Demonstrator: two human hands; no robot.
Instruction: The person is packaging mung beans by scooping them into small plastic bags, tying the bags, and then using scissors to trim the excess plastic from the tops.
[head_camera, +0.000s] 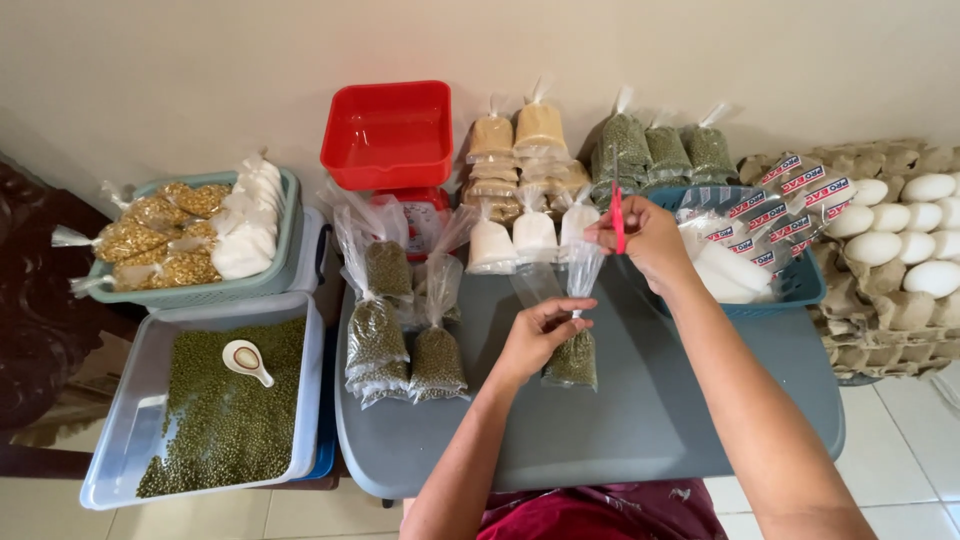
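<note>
My left hand (541, 335) pinches the twisted neck of a small clear bag of green mung beans (573, 358) that stands on the grey tray table (640, 400). Above and to the right, my right hand (645, 238) holds a red rubber band (617, 217) stretched upright, together with the top of the bag's plastic. Several filled mung bean bags (395, 345) lie to the left on the table.
A clear tub of loose mung beans (235, 405) with a white scoop (246, 359) sits at left. Behind are a green basket of packed bags (195, 240), a red scale bowl (390, 135), stacked bags along the wall, a blue basket (790, 285) and egg trays (900, 240).
</note>
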